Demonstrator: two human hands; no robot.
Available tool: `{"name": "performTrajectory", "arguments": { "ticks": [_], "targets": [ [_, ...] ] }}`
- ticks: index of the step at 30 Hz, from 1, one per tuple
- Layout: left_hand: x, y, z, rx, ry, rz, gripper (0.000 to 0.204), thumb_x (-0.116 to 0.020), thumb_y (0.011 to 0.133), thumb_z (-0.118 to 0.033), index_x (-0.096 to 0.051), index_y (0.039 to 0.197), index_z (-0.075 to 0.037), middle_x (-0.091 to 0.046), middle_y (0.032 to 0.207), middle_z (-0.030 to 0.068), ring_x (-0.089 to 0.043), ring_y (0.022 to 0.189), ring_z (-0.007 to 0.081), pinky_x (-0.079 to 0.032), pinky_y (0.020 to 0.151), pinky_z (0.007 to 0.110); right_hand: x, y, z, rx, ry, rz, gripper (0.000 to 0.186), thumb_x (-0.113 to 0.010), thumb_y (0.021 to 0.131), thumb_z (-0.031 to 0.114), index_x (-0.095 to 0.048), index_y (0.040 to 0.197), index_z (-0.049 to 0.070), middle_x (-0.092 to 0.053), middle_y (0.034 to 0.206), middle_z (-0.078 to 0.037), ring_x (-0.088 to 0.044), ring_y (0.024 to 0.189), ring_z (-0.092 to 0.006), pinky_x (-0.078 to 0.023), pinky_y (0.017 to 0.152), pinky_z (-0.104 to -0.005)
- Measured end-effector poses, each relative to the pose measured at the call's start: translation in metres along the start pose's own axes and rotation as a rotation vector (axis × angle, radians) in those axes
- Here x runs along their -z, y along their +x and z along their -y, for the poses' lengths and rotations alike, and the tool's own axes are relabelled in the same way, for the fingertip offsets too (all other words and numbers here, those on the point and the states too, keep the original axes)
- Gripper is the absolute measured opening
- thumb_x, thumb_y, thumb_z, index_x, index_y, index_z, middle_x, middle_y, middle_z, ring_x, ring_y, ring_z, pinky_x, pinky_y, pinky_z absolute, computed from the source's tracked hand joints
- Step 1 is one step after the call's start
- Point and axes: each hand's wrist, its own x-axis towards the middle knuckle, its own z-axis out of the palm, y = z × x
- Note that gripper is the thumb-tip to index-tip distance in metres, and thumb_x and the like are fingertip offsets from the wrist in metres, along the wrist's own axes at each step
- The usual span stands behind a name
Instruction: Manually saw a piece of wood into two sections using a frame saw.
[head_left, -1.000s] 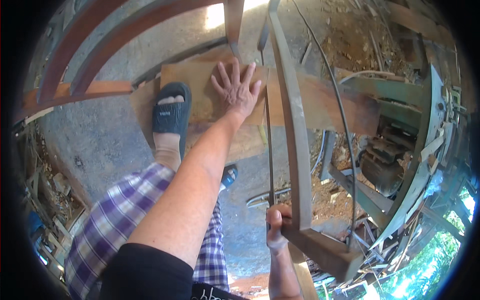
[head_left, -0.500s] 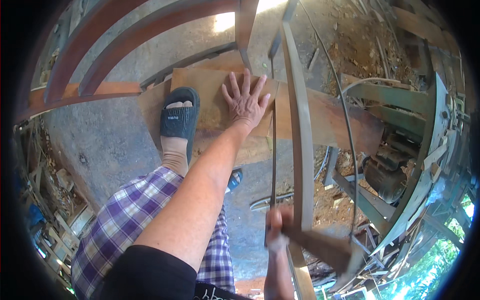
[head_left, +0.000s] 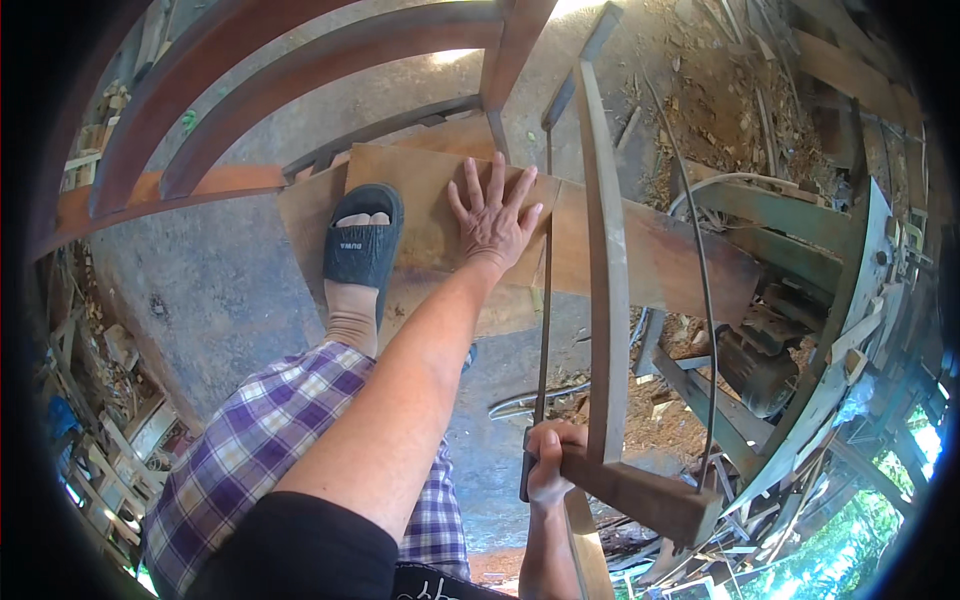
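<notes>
My left hand (head_left: 495,220) lies flat on a brown wooden board (head_left: 425,190), fingers spread. Beside it, my foot in a dark slipper (head_left: 362,245) rests on the same board. At the lower right, my right hand (head_left: 550,462) is wrapped round the near end of a wooden frame saw (head_left: 605,270), where the blade meets the crossbar. The thin dark blade (head_left: 546,330) runs away from me along the board, just right of my left hand. It crosses the board's edge; how deep it cuts I cannot tell.
A curved reddish-brown wooden frame (head_left: 340,70) stands at the upper left. To the right are a green-painted stand (head_left: 790,215) and a dark motor (head_left: 755,372). Scrap wood (head_left: 120,440) lies along the left side, and wood chips (head_left: 715,105) cover the ground at the upper right.
My right hand and the saw's near end were smeared by motion and now look sharp, nearly in the same place. The whole view has shifted slightly. My left hand stays flat on the board.
</notes>
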Motion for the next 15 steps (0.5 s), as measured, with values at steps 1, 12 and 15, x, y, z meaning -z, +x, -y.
{"name": "performTrajectory", "arguments": {
  "ticks": [1,12,15],
  "targets": [
    [-0.001,0.001,0.000,-0.008,-0.030,-0.023,0.060,-0.055,0.088,-0.052,-0.033,0.144,-0.046,-0.016,0.158,0.0028,-0.003,0.145,0.0405,-0.005,0.110,0.065,-0.004,0.012,-0.004,0.095,0.005,0.019,0.011,-0.051,0.090,0.006,-0.049,0.080,0.006,-0.050,0.060,-0.002,-0.045,0.053,-0.0078,-0.036,0.048,-0.0234],
    [0.001,-0.007,0.000,-0.033,-0.008,-0.054,0.057,-0.053,0.089,-0.052,-0.036,0.142,-0.044,-0.021,0.157,0.0034,-0.007,0.144,0.0405,-0.005,0.110,0.065,-0.011,0.012,-0.012,-0.059,-0.004,-0.076,0.014,-0.057,0.088,0.009,-0.049,0.076,0.006,-0.051,0.060,-0.003,-0.045,0.051,-0.0095,-0.037,0.046,-0.0258],
    [0.001,0.000,-0.001,-0.033,0.025,-0.060,0.055,-0.051,0.090,-0.051,-0.036,0.143,-0.043,-0.021,0.157,0.0042,-0.008,0.144,0.0409,-0.008,0.110,0.065,0.012,-0.023,0.001,0.001,0.061,-0.012,0.013,-0.058,0.089,0.013,-0.049,0.081,0.006,-0.052,0.062,-0.003,-0.046,0.053,-0.0090,-0.037,0.048,-0.0241]
  ]
}}
